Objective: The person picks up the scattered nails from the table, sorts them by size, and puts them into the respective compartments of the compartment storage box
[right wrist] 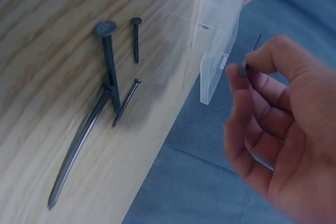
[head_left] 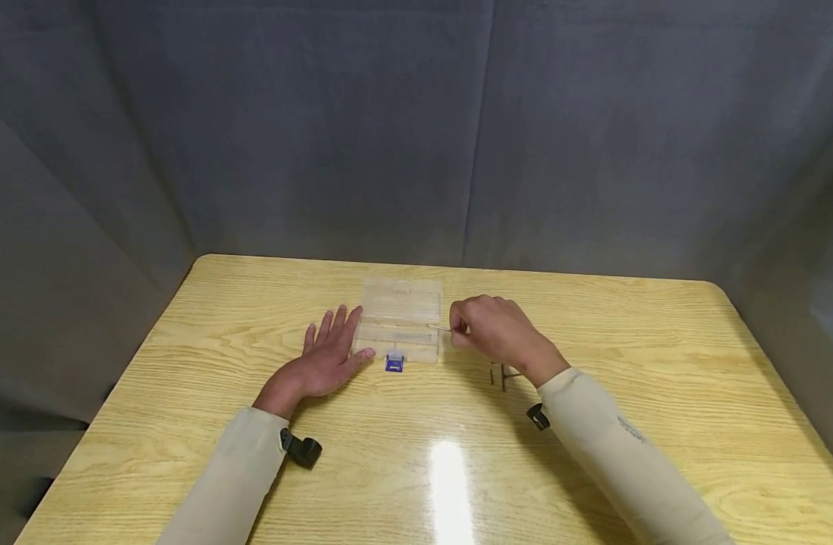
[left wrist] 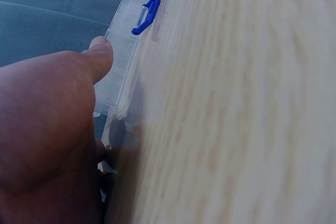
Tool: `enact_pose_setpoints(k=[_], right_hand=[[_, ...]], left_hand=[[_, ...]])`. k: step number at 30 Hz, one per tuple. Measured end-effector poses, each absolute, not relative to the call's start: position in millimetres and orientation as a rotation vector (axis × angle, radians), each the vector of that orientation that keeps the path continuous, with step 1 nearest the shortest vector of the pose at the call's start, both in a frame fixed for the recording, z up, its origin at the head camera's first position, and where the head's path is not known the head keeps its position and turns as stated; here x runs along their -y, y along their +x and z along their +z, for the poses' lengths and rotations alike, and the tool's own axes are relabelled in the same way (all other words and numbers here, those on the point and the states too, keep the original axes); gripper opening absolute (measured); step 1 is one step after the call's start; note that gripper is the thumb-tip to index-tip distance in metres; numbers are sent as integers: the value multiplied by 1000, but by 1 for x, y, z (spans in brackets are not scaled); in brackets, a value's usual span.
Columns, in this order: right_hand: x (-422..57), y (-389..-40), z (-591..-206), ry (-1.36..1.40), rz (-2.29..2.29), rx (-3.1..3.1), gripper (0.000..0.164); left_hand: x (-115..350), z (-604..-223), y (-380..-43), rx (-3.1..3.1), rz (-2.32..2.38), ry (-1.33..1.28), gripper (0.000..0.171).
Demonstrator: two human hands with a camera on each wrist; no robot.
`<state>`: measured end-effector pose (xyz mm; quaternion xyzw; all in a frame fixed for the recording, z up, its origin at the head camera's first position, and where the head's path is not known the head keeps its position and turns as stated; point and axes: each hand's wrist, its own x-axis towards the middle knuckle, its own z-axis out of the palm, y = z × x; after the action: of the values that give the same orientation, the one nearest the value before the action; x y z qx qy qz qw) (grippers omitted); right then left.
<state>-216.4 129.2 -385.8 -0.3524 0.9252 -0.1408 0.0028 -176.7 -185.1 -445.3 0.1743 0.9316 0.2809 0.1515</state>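
A clear plastic box [head_left: 400, 300] with compartments lies on the table, its lid folded back and a blue latch [head_left: 394, 362] at its near side. My left hand [head_left: 329, 359] rests at the box's left edge, fingers spread and straight, the thumb near the front corner. Between thumb and forefinger, my right hand [head_left: 494, 327] pinches a thin nail [right wrist: 243, 70], its shaft pointing left over the right part of the box. On the table below the right hand lie several loose nails, among them a thick large-headed nail [right wrist: 108, 56] and a small nail [right wrist: 136, 40].
The wooden table [head_left: 362, 484] has rounded far corners, with a grey curtain [head_left: 307, 136] hanging behind it. A long spike [right wrist: 79, 148] lies against the thick nail. Black wrist cameras sit on both sleeves, such as the left camera [head_left: 302, 450].
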Motion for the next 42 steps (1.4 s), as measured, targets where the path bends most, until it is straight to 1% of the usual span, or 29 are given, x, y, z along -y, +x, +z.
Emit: enact_pose_setpoints(k=[4, 9, 26, 37, 42], right_hand=[[-125, -219, -387, -1120, -417, -2921, 22], [-118, -222, -387, -1127, -399, -2952, 22], [-94, -231, -391, -1130, -247, -2984, 6], [-90, -236, -392, -1147, -261, -2963, 6], [-87, -236, -393, -1146, -256, -2954, 14]], left_hand=[[183, -445, -177, -2663, 818, 504, 79], [183, -445, -177, -2676, 829, 516, 80], [186, -446, -176, -2691, 778, 499, 79], [186, -445, -177, -2687, 795, 497, 79], [187, -446, -177, -2691, 787, 495, 79]])
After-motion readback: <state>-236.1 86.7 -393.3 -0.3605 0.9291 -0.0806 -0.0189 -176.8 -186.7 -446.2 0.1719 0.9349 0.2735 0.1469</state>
